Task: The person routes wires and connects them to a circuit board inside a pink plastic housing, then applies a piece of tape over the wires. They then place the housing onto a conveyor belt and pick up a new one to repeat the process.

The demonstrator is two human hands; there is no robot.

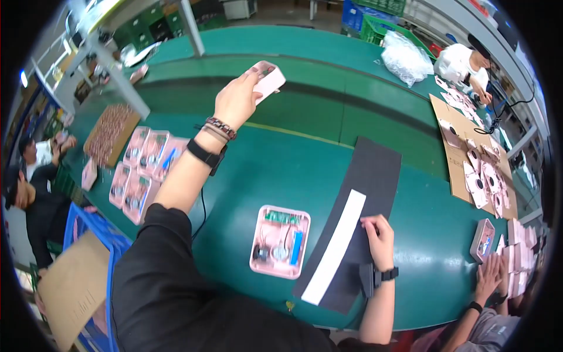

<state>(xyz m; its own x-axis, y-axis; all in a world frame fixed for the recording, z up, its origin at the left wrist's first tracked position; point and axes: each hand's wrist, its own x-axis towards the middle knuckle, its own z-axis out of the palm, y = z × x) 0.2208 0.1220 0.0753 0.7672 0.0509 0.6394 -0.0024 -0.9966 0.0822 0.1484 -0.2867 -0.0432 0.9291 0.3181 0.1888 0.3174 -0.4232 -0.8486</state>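
My left hand [234, 100] reaches far forward and grips a pale pink plastic case [271, 84], held over the green belt. Thumb and fingers close around its sides. In front of me lies an open pink housing [256, 236] with a green circuit board, a blue part, wires and round parts inside. My right hand [380, 237] is to its right, above a black mat [378, 170]. Its fingers are curled with thumb and fingertip together; anything between them is too small to tell. A white strip [337, 249] lies along the mat, just left of that hand.
Several filled pink housings [141, 176] sit at left, by a cardboard box [111, 136] of small parts. At right is a cardboard sheet [448, 149] with pink pieces. A co-worker's hands [489, 278] are near stacked pink cases [517, 258]. A blue crate [97, 223] stands left.
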